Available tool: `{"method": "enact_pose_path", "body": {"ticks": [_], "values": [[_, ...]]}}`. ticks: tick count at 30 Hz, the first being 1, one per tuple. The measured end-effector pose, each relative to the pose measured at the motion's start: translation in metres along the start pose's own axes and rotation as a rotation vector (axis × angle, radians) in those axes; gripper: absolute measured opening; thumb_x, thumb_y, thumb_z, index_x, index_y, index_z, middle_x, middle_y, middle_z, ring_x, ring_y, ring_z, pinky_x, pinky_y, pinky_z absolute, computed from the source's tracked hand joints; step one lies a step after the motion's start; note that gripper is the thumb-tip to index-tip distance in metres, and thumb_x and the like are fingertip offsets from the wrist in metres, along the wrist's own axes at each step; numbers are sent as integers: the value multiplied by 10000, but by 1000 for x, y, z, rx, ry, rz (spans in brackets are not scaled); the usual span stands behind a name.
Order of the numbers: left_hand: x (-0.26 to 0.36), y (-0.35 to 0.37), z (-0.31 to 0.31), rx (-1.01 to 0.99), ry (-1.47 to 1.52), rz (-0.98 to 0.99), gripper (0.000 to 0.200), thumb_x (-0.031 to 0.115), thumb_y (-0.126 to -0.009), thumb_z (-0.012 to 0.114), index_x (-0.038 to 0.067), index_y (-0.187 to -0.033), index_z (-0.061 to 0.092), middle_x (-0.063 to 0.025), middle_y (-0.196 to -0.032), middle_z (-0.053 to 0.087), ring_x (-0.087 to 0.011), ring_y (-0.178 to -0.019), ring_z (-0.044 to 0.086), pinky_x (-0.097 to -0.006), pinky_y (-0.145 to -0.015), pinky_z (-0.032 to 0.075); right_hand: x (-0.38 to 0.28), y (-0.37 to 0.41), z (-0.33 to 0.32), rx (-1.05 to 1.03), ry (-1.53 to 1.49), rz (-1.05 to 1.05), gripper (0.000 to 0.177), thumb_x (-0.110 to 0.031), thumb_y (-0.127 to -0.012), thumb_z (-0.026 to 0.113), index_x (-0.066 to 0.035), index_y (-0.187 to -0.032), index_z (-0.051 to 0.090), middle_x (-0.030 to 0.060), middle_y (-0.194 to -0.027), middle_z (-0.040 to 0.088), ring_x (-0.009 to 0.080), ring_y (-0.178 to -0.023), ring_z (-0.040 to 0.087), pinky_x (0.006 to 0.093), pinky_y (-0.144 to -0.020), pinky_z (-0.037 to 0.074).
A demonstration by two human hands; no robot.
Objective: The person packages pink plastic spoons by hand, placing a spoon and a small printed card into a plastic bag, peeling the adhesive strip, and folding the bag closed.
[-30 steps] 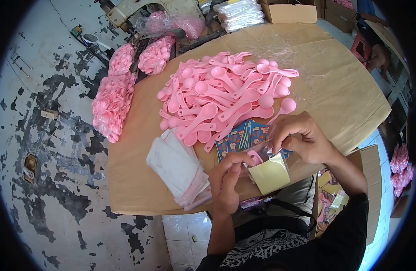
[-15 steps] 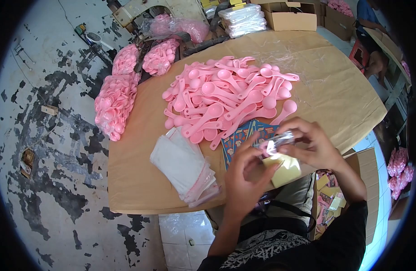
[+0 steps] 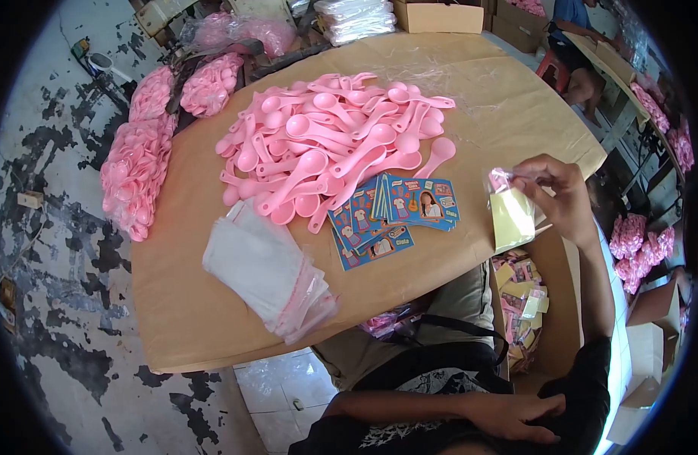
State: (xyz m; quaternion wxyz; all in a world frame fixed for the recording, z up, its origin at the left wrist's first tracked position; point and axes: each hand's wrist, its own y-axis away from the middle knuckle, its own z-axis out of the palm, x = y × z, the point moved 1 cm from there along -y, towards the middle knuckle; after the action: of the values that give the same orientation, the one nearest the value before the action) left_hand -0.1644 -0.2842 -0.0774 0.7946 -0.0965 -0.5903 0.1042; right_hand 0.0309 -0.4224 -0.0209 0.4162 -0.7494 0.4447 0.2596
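Note:
My right hand (image 3: 555, 193) pinches the top of a clear plastic packet (image 3: 513, 220), held up over the table's right edge. A pale yellow card and a bit of pink show through its film. Down at my lap, my left hand (image 3: 519, 415) lies across my black shirt by the right sleeve, thumb apart from the fingers and nothing in it. Blue printed cards (image 3: 398, 208) are fanned out on the table. Behind them rises a heap of pink measuring spoons (image 3: 326, 140). A stack of clear plastic bags (image 3: 261, 265) lies to the left.
Below the table's right edge stands a cardboard box (image 3: 557, 303) with several finished packets (image 3: 523, 311) inside. Bagged pink spoons (image 3: 136, 171) line the table's left side. A closed carton (image 3: 440, 17) sits at the back edge. Another person (image 3: 580, 68) sits at the far right.
My left hand has let go of the packet and dropped to my lap. The right hand has carried the packet rightward, toward the box. The view has shifted, uncovering the blue cards.

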Motion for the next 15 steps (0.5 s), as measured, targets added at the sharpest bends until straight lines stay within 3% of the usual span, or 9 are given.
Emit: {"method": "enact_pose_path", "body": {"ticks": [1,4,7,10,12,15], "values": [[-6,-2,4,38,41,68,500,449,-927,533,-12,-1096,442,-193,-928,563,-293,-844,565,-397,-735,435,7,-4,0,6,0,36,153,-5,-858,657,30,-1005,631,80,-930,700,118,-818,658,252,-757,507],[-13,-3,-9,-257,-292,-127,497,437,-929,535,0,-1116,391,-182,-946,544,-273,-855,558,-390,-743,426,22,-18,-3,6,20,68,163,-11,-865,654,29,-1020,622,77,-961,692,103,-852,644,240,-763,505],[1,10,-12,-180,-221,-80,431,416,-931,543,12,-1002,410,-157,-843,523,-260,-759,540,-374,-685,425,39,-29,-8,34,-59,113,210,-2,-866,648,16,-1069,601,56,-989,675,78,-860,628,218,-763,501],[1,4,7,375,-70,308,404,390,-928,559,9,-872,437,-134,-670,487,-272,-611,513,-360,-591,415,43,-40,-10,46,-138,131,247,2,-850,665,10,-1086,590,47,-1002,661,63,-861,621,200,-753,498],[-13,-9,18,465,9,399,409,383,-916,576,9,-816,445,-125,-579,440,-282,-532,472,-358,-542,403,44,-43,-13,46,-142,149,252,2,-841,677,8,-1078,592,49,-1004,655,64,-868,620,197,-754,499],[-18,-6,2,260,-66,276,407,385,-915,577,10,-811,459,-126,-560,434,-285,-510,472,-353,-532,403,39,-30,-26,41,-98,99,249,5,-830,690,8,-1059,593,46,-992,648,70,-877,619,200,-758,501]]}}
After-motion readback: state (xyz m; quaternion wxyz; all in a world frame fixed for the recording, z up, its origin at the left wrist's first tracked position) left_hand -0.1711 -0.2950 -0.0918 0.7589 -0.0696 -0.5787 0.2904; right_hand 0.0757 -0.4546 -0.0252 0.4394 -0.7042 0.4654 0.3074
